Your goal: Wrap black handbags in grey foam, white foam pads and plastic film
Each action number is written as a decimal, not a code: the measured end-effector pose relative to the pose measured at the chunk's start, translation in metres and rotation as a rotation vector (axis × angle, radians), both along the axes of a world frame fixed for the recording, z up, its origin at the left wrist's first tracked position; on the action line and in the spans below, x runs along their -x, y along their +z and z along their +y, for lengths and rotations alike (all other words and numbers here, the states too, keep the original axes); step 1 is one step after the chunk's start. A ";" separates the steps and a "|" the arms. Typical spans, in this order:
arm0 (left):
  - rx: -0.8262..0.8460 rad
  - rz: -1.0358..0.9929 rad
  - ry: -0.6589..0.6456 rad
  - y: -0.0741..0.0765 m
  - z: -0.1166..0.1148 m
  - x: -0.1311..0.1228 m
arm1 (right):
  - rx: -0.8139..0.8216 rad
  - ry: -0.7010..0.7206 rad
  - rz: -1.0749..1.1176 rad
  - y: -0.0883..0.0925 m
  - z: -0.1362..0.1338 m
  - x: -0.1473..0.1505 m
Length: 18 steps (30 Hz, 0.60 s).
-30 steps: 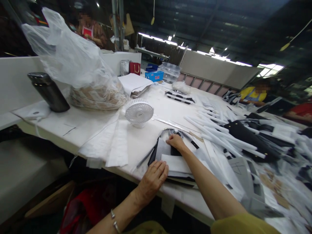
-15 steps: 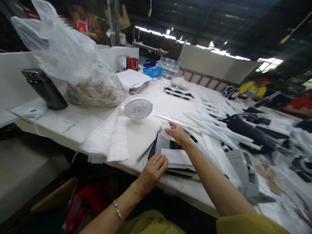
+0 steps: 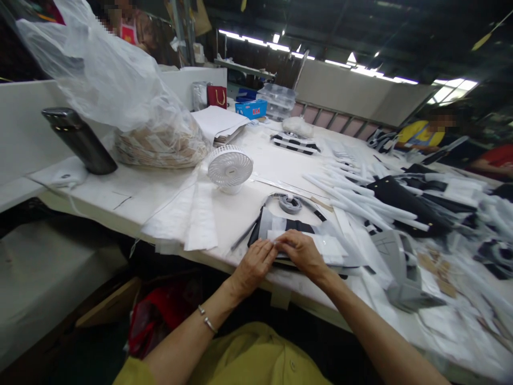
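Note:
In front of me lies a flat black and grey fabric piece [image 3: 294,223], perhaps a bag, with a white sheet [image 3: 331,247] along its near side. Both hands meet at the left end of that sheet. My left hand [image 3: 257,261] is closed, its fingers pressed together at the sheet's near left corner. My right hand [image 3: 303,255] pinches the sheet's edge between thumb and fingers, right against the left fingertips. What lies under the fingers is partly hidden. Just beyond the fabric rests a coiled grey strap [image 3: 290,203].
A small white fan [image 3: 230,167] stands beyond my left hand. Farther left are a dark thermos [image 3: 80,141] and a large plastic bag [image 3: 160,147]. To the right sit a grey tape dispenser [image 3: 401,267], white-wrapped strips [image 3: 360,200] and black pieces. Co-workers sit across the table.
My right hand has come back toward me from the strap area, down beside my left hand. The coiled strap, covered before, now shows. My left hand stays at the near edge.

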<state>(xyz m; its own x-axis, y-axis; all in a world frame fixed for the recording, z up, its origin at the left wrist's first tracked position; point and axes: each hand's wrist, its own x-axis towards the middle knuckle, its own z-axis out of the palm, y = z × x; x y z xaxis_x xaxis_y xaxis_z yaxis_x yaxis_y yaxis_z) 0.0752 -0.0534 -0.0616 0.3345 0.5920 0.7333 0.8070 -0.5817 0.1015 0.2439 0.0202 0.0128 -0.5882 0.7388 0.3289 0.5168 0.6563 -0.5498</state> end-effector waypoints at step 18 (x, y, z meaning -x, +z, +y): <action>0.113 -0.040 -0.026 0.001 -0.001 0.002 | -0.391 0.119 0.079 -0.009 -0.045 -0.019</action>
